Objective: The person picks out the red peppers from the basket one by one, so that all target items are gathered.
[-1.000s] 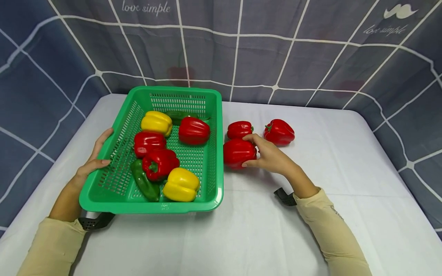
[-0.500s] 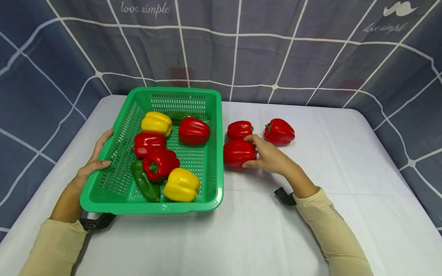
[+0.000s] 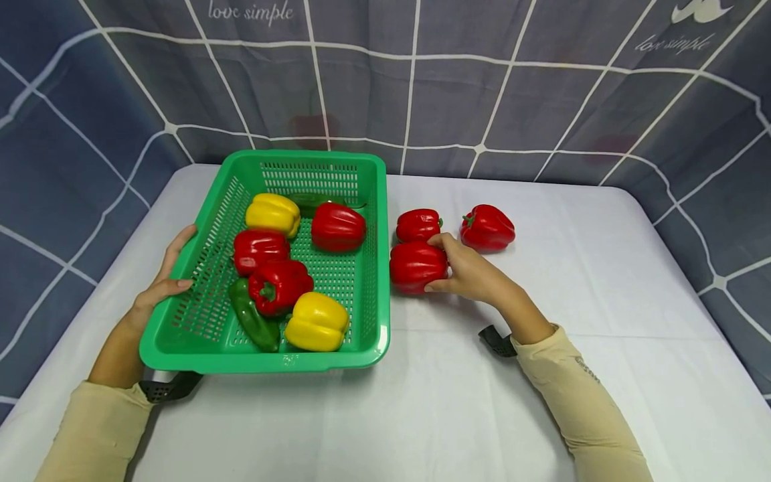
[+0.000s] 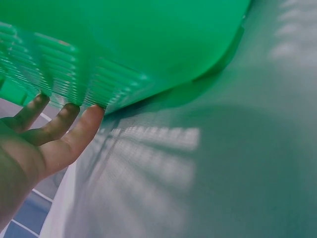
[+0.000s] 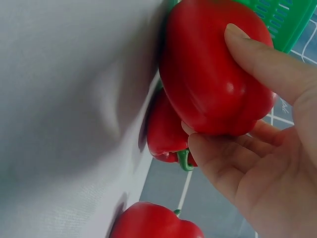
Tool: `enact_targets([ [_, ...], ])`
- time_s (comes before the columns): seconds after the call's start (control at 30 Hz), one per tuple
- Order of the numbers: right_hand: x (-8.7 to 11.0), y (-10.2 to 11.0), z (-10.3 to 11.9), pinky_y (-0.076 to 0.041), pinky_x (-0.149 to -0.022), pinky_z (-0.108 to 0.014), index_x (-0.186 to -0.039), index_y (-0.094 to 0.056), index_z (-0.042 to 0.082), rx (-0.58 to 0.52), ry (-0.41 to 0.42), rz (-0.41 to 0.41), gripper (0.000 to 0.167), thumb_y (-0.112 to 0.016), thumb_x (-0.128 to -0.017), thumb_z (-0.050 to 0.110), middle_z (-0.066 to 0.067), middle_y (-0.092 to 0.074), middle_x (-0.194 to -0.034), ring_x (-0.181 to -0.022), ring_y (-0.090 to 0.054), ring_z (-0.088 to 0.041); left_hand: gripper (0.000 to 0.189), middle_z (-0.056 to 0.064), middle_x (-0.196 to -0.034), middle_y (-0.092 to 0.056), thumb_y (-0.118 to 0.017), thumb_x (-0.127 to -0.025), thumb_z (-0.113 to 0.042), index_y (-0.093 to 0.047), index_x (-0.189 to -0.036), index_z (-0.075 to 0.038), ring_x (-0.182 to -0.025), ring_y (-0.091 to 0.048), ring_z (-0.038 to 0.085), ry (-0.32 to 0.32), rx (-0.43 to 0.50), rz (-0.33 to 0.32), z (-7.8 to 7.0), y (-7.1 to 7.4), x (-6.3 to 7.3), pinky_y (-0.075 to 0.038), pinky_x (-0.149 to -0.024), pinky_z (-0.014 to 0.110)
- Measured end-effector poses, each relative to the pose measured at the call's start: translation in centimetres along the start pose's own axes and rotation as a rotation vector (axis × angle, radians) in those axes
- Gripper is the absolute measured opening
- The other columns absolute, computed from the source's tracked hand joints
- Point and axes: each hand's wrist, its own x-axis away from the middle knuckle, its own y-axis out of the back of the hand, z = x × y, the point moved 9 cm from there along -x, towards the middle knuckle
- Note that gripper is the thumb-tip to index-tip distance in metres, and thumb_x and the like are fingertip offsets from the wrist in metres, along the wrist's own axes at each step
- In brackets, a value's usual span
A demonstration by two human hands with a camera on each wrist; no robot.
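Observation:
My left hand [image 3: 153, 294] grips the left side of a green plastic basket [image 3: 253, 363], thumb over the rim. In the left wrist view its fingers [image 4: 74, 141] touch the slotted outer wall. Right of the basket, my right hand [image 3: 472, 273] holds a red bell pepper [image 3: 415, 268] between thumb and fingers, close beside the basket wall. The right wrist view shows this pepper [image 5: 213, 69] with the thumb on one side and fingertips on the other. Just behind it lies another red bell pepper [image 3: 418, 225], and a third red bell pepper [image 3: 486, 229] sits farther right.
Inside the basket are red peppers [image 3: 338, 228], yellow peppers [image 3: 316, 323], a long green pepper [image 3: 253, 316] and a slim green vegetable [image 3: 310, 203] partly hidden behind others. A white cloth [image 3: 542, 415] covers the table. Grey gridded curtains [image 3: 458, 100] surround its back and sides.

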Motion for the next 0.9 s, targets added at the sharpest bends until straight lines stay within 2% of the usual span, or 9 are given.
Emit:
enact_targets([
  [0.17,-0.06,-0.02,-0.09,-0.044,-0.092,-0.042,-0.126,-0.037,0.000,0.011,-0.005,0.008,0.074,-0.079,-0.068,0.018,-0.016,-0.051,-0.120,-0.109,-0.052,-0.029,0.079,0.001,-0.148,0.002,-0.020,-0.077,0.004,0.001,-0.147,-0.023,-0.134,-0.012,0.008,0.040,-0.017,-0.007,0.10,-0.04,0.14,-0.023,-0.099,0.016],
  [0.37,-0.07,0.18,-0.10,-0.042,-0.094,-0.043,-0.127,-0.036,0.000,0.028,-0.010,0.024,0.075,-0.079,-0.068,0.019,-0.016,-0.051,-0.121,-0.111,-0.051,-0.030,0.077,0.002,-0.150,0.008,-0.021,-0.079,0.003,0.001,-0.147,-0.025,-0.136,-0.006,0.009,0.055,-0.013,-0.011,-0.01,-0.08,0.17,-0.019,-0.101,0.017],
  [0.57,0.02,0.26,-0.32,-0.043,-0.093,-0.043,-0.128,-0.036,0.001,0.028,-0.029,0.044,0.076,-0.079,-0.068,0.020,-0.015,-0.052,-0.120,-0.111,-0.051,-0.029,0.077,0.001,-0.149,0.005,-0.021,-0.079,0.003,0.001,-0.147,-0.024,-0.136,-0.007,0.009,0.055,-0.011,-0.014,-0.04,-0.10,0.19,-0.020,-0.100,0.016],
  [0.77,0.25,0.42,-0.43,-0.042,-0.094,-0.044,-0.128,-0.036,0.002,0.023,-0.039,0.059,0.075,-0.078,-0.069,0.020,-0.015,-0.052,-0.121,-0.112,-0.051,-0.029,0.076,0.002,-0.150,0.010,-0.020,-0.080,0.002,0.002,-0.147,-0.026,-0.137,-0.001,0.010,0.064,-0.004,0.001,0.07,-0.18,0.24,-0.015,-0.104,0.018],
  [0.9,0.38,0.46,-0.48,-0.041,-0.094,-0.044,-0.129,-0.037,0.001,0.030,-0.040,0.066,0.075,-0.078,-0.069,0.021,-0.015,-0.052,-0.121,-0.113,-0.050,-0.030,0.076,0.003,-0.150,0.010,-0.019,-0.080,0.003,0.003,-0.147,-0.026,-0.138,-0.002,0.010,0.064,0.005,0.013,0.06,-0.27,0.19,-0.020,-0.101,0.018],
])
